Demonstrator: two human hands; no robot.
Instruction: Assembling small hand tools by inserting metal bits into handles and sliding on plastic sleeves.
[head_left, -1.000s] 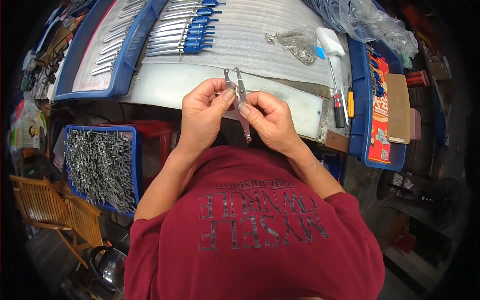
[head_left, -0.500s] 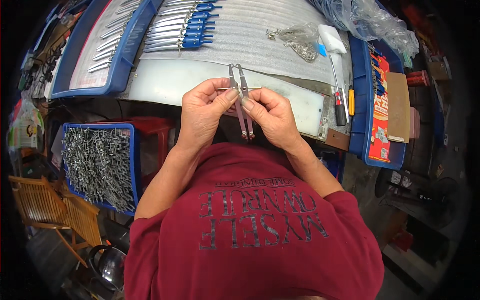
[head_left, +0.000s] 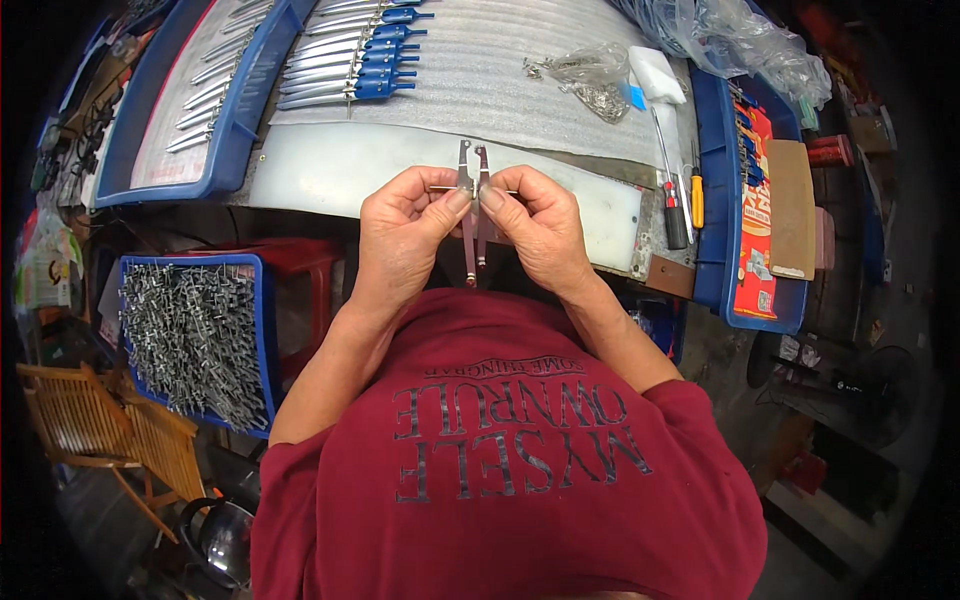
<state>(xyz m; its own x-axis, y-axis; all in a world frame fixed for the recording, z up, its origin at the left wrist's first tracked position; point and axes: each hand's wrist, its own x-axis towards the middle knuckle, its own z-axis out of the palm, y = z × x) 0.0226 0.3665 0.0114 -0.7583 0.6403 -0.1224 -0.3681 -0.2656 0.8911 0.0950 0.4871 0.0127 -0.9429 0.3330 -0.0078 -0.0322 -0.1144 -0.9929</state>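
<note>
Above the near edge of the bench, both my hands hold a pair of slim, shiny metal bars with rounded, holed ends. My left hand pinches the left bar between thumb and fingers. The right bar is pinched in the same way by my right hand. A thin rod crosses the bars at my fingertips and sticks out at the sides. Thumbs and fingers cover the crossing point, so how the parts join there is hidden. Beneath the hands lies a smooth white board.
Blue-ended silver pieces lie in a row on foam sheeting. At left are a blue tray and a bin of small metal parts. Two screwdrivers, a plastic bag of small parts and another blue tray are right.
The metal bars have turned in my fingers and look narrower. Their lower ends, level before, now sit at different heights. Both hands keep their pinch in nearly the same place.
</note>
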